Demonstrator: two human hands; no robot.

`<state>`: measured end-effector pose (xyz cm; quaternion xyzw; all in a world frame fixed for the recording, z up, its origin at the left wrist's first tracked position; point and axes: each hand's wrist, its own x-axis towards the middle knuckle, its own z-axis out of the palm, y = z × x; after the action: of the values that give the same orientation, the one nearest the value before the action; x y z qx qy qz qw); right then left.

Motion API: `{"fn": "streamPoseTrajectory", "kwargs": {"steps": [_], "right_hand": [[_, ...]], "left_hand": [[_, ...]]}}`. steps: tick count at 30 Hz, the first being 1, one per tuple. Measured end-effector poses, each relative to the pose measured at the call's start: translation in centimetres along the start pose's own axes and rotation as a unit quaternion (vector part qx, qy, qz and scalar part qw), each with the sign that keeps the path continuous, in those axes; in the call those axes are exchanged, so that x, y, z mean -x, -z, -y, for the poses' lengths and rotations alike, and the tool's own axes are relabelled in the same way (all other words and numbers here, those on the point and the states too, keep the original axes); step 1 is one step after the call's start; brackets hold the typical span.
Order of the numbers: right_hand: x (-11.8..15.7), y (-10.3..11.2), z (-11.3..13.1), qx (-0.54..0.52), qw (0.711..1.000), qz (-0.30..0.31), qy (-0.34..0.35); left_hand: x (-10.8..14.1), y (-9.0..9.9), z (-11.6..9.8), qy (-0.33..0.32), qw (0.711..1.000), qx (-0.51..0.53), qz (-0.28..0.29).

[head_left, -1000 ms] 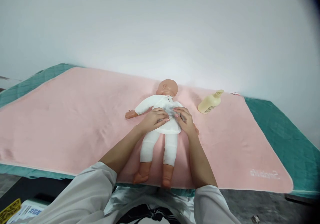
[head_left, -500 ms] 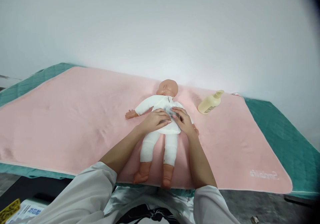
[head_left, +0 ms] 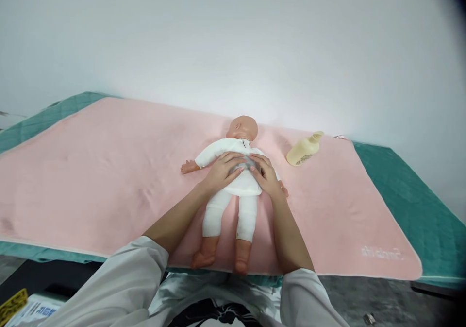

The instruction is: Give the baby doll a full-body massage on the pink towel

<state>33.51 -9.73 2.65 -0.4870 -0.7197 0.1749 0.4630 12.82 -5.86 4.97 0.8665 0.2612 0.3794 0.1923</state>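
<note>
A: Far L first, pls. What's there?

B: Btm L corner: yellow label (head_left: 13,305) beside a white pack w/ blue print (head_left: 41,309). Above that, green quilted cover (head_left: 47,111) w/ a pink mat (head_left: 109,171) on top.

A: OK, moving R. Where's the doll?

B: Doll (head_left: 242,187), white outfit, is on the mat abt mid-view: head twd the wall (head_left: 233,40), feet at the near edge. Looks belly-down, face turned L. One arm sticks out L, past the hands.

A: L hand?

B: L hand (head_left: 223,172) is on the L side of the doll's back. Fingers (head_left: 235,155) released, lightly spread, reaching in twd the midline.

A: Btwn the hands?

B: Greyish patch (head_left: 246,163) on the white cloth, tips of both hands near/over it. Too small to tell what it is.

A: R hand?

B: R hand (head_left: 268,174), R side of the back, fingers also released & laid on the cloth. So doll's torso is directly under both sets; legs run down btwn the forearms.

A: Further R?

B: Pale yellow bottle (head_left: 303,151) on the mat, near the doll but apart. Then mat's faint lettering (head_left: 381,252), lower R, blurry. Green cover again at the far R.
</note>
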Motion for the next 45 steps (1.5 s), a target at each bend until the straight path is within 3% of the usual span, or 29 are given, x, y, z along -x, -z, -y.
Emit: {"fn": "streamPoseTrajectory", "kwargs": {"steps": [20,33,45], "right_hand": [[-0.3,-0.4,-0.4,-0.013,0.999,0.025,-0.044],[-0.6,-0.9,-1.0,-0.007,1.000,-0.002,0.005],[-0.9,-1.2,-1.1,-0.015,0.998,0.027,-0.054]], "left_hand": [[-0.3,-1.2,0.4,0.036,0.996,-0.074,0.040],[-0.2,-1.3,0.6,0.054,0.994,-0.090,0.007],[-0.6,-1.4,0.7,0.084,0.989,-0.112,0.045]]}}
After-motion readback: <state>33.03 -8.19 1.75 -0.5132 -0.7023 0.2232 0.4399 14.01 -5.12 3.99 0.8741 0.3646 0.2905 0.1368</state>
